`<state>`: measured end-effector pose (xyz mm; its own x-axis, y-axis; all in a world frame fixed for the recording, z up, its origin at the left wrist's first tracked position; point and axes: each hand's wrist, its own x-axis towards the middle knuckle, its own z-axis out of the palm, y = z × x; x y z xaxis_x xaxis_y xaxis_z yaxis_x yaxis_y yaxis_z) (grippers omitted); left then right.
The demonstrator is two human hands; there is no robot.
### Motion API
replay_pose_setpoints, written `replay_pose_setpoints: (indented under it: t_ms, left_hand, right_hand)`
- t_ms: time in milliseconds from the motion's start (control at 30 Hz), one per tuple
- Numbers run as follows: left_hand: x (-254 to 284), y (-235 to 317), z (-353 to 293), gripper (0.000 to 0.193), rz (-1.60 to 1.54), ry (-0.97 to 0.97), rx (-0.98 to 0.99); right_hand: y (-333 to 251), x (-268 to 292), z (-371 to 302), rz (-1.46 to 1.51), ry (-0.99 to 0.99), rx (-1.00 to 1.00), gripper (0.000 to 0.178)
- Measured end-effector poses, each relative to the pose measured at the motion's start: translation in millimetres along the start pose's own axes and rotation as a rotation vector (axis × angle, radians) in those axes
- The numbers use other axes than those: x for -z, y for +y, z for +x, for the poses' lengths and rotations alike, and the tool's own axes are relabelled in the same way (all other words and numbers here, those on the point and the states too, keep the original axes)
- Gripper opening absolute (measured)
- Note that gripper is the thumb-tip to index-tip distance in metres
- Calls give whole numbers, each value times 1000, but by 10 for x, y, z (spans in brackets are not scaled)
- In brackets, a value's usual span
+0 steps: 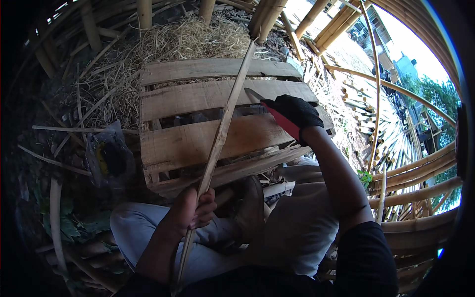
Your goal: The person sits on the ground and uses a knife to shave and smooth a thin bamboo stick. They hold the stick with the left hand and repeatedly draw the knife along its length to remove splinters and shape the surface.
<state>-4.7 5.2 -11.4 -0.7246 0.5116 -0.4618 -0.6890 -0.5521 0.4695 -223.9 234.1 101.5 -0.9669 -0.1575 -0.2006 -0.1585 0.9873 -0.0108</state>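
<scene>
My bare left hand [194,210] is closed around a long split bamboo strip [223,126]. The strip slants from my lap up across a wooden pallet [188,141], its far end reaching past the pallet's back edge. On my right hand [293,115] is a black and red work glove, and its fingers are wrapped round a knife. The knife's blade [253,95] points left toward the strip, with a small gap between them. Its handle is hidden inside the glove.
Dry straw and shavings [193,39] lie behind the pallet. A clear plastic bag [108,153] with something dark and yellow sits at its left. Bamboo poles [420,198] form a railing at the right, and cut bamboo pieces [358,106] lie on the ground beyond.
</scene>
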Motion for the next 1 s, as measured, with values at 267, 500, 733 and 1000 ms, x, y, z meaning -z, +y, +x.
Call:
replay_pose_setpoints:
  t_ms: [267,500,733,1000]
  left_hand:
    - [-39,-14,52,49,6,40,10]
    - [-71,-7,45,52,35,48,-15]
    - [-145,-22,32,53,103,144,-17]
    - [-168,-42,37,53,113,145,-16]
  right_hand:
    - [-62,-50,-77,114,400,11,63]
    - [-258,-251,-268,435,190,756,33]
    - [-412,-343,-380,167,305,951,39]
    - [-594,-128,-513,658,-331,432,39]
